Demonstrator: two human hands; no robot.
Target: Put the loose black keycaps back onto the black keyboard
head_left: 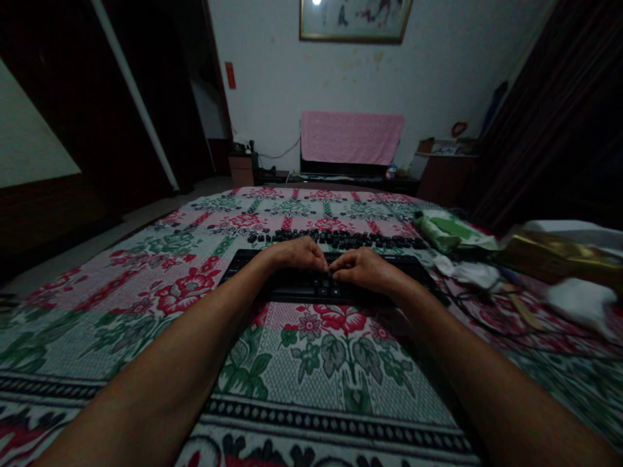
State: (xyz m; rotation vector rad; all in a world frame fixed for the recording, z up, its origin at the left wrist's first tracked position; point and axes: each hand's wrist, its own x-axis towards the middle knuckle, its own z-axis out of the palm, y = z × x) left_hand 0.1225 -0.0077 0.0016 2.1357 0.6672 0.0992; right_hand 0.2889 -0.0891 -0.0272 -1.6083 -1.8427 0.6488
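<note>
A black keyboard [291, 294] lies across the patterned cloth in front of me, with a few keycaps seated near its lower middle. My left hand [302, 253] is over the keyboard's middle, its fingers curled in and their tips pressed down close to my right hand's. Coming from the other side, my right hand [364, 268] has thumb and fingers pinched together at the same spot. Whatever is between the fingertips is too small and dark to name. Many loose black keycaps [335, 240] lie in a rough band just beyond the keyboard.
A floral cloth [341, 363] covers the surface. At the right lie a green-and-white packet [450, 230], crumpled white tissue [472, 274], a dark cable [467, 311], a flat wooden-looking stick [523, 308] and a gold-coloured box [559, 256]. A pink cloth [351, 137] hangs by the far wall.
</note>
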